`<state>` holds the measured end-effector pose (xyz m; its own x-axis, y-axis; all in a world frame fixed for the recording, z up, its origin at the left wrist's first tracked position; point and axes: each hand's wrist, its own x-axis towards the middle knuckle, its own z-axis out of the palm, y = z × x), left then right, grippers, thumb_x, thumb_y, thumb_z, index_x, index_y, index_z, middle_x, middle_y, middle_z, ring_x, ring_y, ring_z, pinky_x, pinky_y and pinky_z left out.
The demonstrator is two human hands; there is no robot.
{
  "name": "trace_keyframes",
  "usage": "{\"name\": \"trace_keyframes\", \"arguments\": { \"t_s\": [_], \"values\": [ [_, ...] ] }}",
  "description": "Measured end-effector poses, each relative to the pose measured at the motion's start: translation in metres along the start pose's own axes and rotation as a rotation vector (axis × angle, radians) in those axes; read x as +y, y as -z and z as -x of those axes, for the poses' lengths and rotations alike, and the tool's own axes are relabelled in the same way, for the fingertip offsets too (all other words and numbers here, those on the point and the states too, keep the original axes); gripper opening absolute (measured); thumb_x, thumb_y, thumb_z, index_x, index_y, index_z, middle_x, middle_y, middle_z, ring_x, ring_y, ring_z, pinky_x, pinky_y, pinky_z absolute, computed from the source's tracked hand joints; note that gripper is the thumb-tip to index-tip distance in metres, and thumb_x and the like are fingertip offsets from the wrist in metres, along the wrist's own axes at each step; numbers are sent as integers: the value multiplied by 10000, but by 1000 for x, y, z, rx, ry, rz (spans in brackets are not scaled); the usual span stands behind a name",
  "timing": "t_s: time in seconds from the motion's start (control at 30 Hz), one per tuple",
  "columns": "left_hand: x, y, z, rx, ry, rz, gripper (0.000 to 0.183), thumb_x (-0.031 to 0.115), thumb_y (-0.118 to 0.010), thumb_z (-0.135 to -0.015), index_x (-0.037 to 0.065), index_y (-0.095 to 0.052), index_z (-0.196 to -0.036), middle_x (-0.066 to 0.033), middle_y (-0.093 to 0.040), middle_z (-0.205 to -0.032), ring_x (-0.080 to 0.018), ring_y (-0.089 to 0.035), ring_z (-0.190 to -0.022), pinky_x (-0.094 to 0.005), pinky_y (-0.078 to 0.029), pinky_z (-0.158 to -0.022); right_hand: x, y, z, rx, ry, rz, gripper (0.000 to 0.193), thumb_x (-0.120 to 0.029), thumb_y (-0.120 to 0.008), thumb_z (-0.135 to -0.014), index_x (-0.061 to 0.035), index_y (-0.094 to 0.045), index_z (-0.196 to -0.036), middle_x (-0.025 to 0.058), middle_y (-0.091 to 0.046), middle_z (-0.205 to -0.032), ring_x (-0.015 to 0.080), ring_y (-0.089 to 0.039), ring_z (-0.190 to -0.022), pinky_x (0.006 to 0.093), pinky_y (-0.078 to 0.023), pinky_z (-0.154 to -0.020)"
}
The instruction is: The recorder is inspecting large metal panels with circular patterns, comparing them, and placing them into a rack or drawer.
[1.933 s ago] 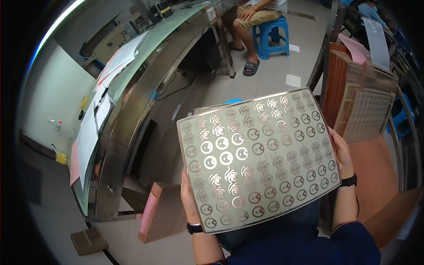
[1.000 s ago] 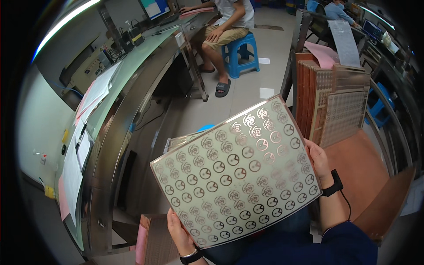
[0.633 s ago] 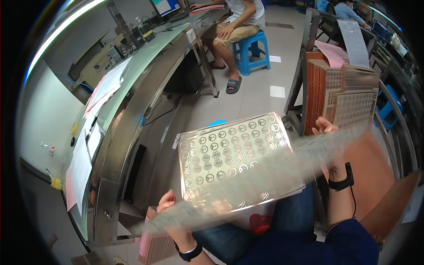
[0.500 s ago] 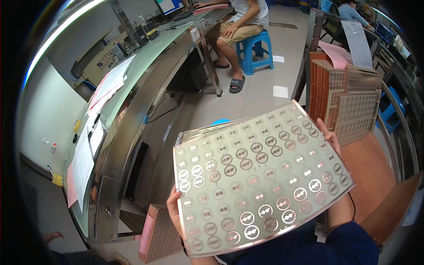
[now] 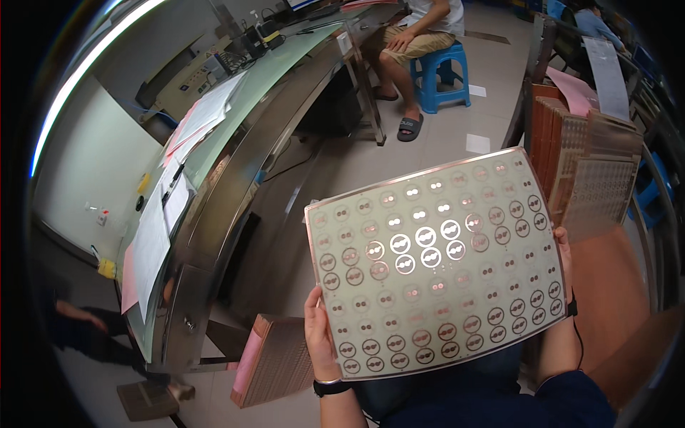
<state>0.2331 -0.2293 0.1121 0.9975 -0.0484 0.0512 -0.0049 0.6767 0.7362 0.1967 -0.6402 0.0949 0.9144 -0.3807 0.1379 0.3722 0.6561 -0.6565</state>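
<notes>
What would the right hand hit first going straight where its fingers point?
Probably the stack of brown boards, which lies ahead of the right hand in the picture, though depth is unclear. The patterned panel is in its grip and would likely travel along.

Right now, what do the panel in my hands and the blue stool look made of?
Panel: probably laminate board with metal patterning; pale, satin face, ring markings glinting like metal. Blue stool: likely moulded plastic; smooth, evenly coloured, soft sheen.
</notes>
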Motion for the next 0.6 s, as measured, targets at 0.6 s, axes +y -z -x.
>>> {"name": "trace_keyframes", "arguments": {
  "t_s": [0.6],
  "values": [
    [7, 18, -7, 201, 94, -573, 381, 180, -488, -944, 10, -425, -1280, -162, -537, -1193, -186, -587, -959, -288, -517, -753, -107, 36, 49, 162, 75, 155, 423, -259, -376, -968, 7, -423, -1293, 118, -535, -1243, 233, -560, -1071, 366, -471, -888]
  ]
}}
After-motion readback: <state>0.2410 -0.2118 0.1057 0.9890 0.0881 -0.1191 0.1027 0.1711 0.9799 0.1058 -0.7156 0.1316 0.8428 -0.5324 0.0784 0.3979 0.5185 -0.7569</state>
